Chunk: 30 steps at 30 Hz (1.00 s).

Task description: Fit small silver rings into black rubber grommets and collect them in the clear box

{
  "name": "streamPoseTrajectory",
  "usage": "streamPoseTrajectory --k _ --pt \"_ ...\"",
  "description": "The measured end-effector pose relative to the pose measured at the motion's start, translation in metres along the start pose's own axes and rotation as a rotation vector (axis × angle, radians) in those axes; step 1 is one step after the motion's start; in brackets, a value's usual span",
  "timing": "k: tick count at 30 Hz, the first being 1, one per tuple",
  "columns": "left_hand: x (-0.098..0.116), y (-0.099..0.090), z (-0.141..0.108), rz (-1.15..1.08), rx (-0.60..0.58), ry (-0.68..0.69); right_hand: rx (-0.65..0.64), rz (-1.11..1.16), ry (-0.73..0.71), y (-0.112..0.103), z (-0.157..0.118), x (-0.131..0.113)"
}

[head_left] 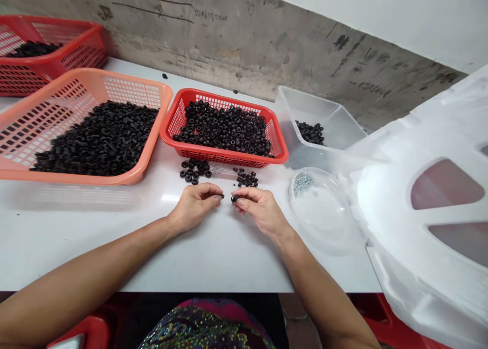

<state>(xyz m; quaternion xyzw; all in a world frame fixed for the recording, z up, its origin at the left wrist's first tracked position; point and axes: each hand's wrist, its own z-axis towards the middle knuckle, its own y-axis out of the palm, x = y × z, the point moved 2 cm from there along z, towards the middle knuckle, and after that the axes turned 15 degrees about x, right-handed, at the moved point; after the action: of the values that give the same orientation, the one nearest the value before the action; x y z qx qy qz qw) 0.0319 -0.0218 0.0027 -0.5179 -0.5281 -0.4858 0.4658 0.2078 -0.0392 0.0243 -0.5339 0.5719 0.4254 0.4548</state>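
Note:
Pinched in the fingertips of my left hand is a small black part, mostly hidden. My right hand grips a small round black part between thumb and forefinger. The two hands face each other a short gap apart, above the white table. Just beyond my left hand lies a loose pile of black rings. A second pile of smaller black pieces sits beyond my right hand.
Behind the piles stands a red basket of black rings. An orange basket of black pieces is left, another red basket behind it. To the right are a clear bin, a clear dish with tiny silvery bits and a large white plastic object.

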Motion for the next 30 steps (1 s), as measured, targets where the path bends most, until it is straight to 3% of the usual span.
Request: streamPoseTrajectory --k 3,7,10,15,18,23,30 --pt "-0.002 0.000 -0.001 0.098 -0.004 0.134 -0.034 0.110 0.113 -0.001 0.001 0.000" --pt "0.000 0.002 0.000 0.299 -0.058 0.451 -0.111 0.187 0.183 -0.002 0.002 0.000" --pt "0.000 0.004 0.004 0.394 -0.082 0.624 -0.129 0.223 0.159 -0.001 0.002 0.000" --pt "-0.007 0.008 0.010 0.579 -0.133 0.743 -0.057 0.180 0.057 0.002 0.003 0.002" --pt "-0.008 0.008 0.010 0.584 -0.112 0.739 0.029 0.099 -0.007 0.003 0.003 0.004" --pt "0.002 0.005 0.004 0.393 -0.102 0.587 0.150 -0.063 -0.109 0.000 0.004 0.007" --pt "0.009 0.009 -0.003 0.199 -0.267 0.297 0.052 -0.147 -0.121 0.004 0.001 0.004"
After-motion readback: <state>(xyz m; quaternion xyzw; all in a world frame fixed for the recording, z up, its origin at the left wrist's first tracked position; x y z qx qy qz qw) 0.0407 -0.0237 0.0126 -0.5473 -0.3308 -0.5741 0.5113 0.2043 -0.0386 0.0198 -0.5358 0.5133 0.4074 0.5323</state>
